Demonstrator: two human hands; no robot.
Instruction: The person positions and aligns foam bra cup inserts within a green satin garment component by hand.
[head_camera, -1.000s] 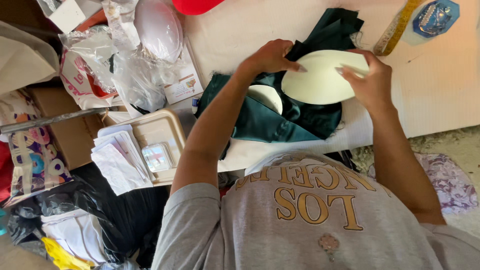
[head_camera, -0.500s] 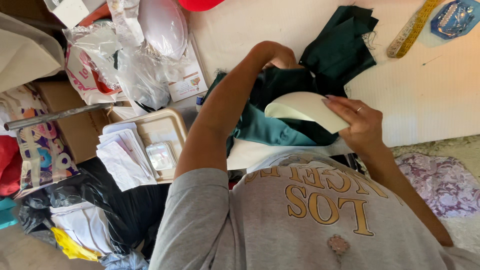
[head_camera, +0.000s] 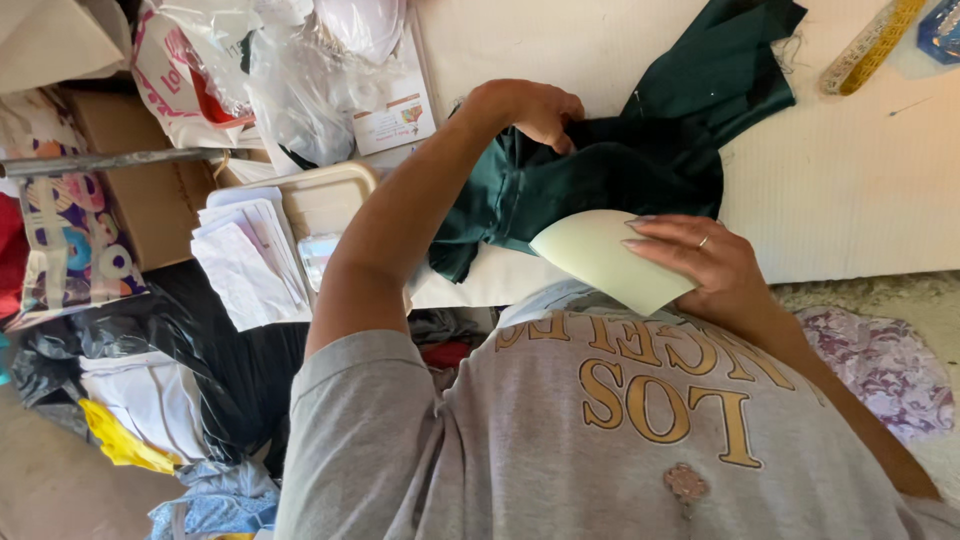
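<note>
My left hand (head_camera: 530, 110) is closed on a bunched dark green fabric (head_camera: 640, 165) that lies over the white table (head_camera: 850, 200). The fabric's far end spreads toward the table's upper right. My right hand (head_camera: 705, 262), with a ring on one finger, holds a pale cream curved foam piece (head_camera: 600, 255) near the table's front edge, just above my grey printed shirt. The cream piece touches the near edge of the green fabric.
A yellow measuring tape (head_camera: 872, 42) and a blue item (head_camera: 940, 30) lie at the table's far right. Plastic bags (head_camera: 300, 70), a beige tray (head_camera: 325, 195), a paper stack (head_camera: 250, 260), a cardboard box (head_camera: 140, 190) and bags of cloth crowd the left. A floral cloth (head_camera: 880, 365) lies at the right.
My right hand has drawn the cream piece off the fabric toward my body. My left hand has taken hold of the green fabric and bunched it up.
</note>
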